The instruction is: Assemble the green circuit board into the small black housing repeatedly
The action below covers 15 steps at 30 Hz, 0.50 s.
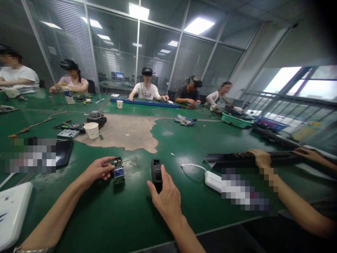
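Note:
A small circuit board (pixel 119 172) with a blue-lit screen stands on the green table in front of me. My left hand (pixel 101 169) pinches its left edge between thumb and fingers. To the right, a black plastic case (pixel 157 170) with cut-outs near its top sits between the thumb and fingers of my right hand (pixel 167 193), which grips its lower part. The case's lower end is partly hidden by that hand. Board and case are apart, with a strip of table between them.
A brown worn patch (pixel 129 131), a paper cup (pixel 92 130) and electronic parts (pixel 68 133) lie beyond my hands. At right, a white adapter (pixel 213 181) lies near a black metal strip (pixel 229 159) held by a co-worker's hands. Gloves (pixel 185 120) and a green basket (pixel 235 120) are farther back.

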Tool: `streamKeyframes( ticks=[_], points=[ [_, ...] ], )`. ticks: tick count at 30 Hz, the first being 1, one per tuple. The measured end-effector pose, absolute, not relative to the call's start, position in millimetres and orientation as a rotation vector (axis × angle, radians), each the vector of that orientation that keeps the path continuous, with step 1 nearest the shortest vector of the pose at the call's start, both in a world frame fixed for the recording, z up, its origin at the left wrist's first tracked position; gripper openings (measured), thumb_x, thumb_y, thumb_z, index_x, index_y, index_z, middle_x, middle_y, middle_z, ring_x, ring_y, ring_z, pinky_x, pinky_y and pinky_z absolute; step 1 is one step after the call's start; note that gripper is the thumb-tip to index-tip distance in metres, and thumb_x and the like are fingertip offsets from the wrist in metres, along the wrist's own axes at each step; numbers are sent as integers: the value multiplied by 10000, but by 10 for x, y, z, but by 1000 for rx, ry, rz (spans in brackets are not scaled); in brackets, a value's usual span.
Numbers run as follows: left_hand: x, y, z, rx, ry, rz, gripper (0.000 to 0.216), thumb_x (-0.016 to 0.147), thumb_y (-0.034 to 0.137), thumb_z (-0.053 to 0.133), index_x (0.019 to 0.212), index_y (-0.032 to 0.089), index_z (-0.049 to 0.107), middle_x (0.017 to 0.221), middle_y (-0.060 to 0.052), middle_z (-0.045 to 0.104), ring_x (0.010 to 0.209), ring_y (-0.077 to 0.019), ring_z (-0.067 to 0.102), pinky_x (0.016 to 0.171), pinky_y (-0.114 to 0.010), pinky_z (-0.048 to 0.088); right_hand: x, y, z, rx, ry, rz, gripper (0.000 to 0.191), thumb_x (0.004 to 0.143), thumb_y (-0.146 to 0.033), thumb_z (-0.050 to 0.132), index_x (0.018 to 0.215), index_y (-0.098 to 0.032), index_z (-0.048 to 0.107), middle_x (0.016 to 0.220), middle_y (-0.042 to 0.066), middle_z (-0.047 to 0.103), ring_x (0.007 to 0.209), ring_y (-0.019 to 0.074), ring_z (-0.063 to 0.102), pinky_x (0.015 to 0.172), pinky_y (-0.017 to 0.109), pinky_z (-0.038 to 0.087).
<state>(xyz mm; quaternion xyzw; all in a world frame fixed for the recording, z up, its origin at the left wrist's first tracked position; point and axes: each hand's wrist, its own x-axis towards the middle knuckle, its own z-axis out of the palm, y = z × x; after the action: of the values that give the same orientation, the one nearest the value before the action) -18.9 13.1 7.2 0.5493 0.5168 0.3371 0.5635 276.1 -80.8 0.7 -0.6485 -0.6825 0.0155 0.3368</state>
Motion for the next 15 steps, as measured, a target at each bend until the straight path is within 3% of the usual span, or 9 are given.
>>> streamKeyframes(
  ticks=[7, 15],
  points=[
    [-174, 105, 126, 1268, 1195, 810, 665, 751, 347, 682, 1347, 162, 451, 639, 40, 561, 498, -89, 503, 459, -195, 380, 2751, -808, -40, -1704, -1794, 23, 616, 907, -393, 482, 1450, -171, 295, 1222, 139, 570, 1062, 281, 585, 856, 411, 504],
    [-174, 127, 99, 1261, 1183, 838, 662, 734, 330, 690, 1330, 156, 460, 734, 3, 611, 513, -89, 529, 466, -205, 406, 2652, -725, 78, -1541, -1792, 123, 527, 904, -316, 484, 1396, -142, 412, 1266, 145, 577, 1123, 260, 579, 943, 395, 475]
  ],
)
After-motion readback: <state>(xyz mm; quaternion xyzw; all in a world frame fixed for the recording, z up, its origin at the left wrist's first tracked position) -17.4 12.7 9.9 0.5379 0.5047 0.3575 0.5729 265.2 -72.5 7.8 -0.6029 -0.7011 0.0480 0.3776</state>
